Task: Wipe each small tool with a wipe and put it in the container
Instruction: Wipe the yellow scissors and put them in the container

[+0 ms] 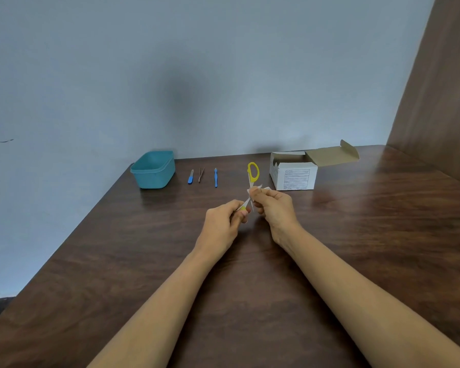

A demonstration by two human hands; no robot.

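Note:
My left hand (223,221) pinches the end of a small tool with a yellow-green handle (241,208). My right hand (272,205) is closed on a white wipe (252,195) wrapped around the tool's other end, just above the table. Behind the hands lie yellow-handled scissors (253,171). Further left, in a row, lie a blue-handled tool (215,177), thin tweezers (201,175) and a short blue file (191,177). The teal container (144,179) stands open at the table's far left corner; I cannot see inside it.
An open white cardboard box (298,176) with its flap folded back stands at the back right of the dark wooden table (250,274). A wooden panel (441,88) rises at the right; a grey wall is behind.

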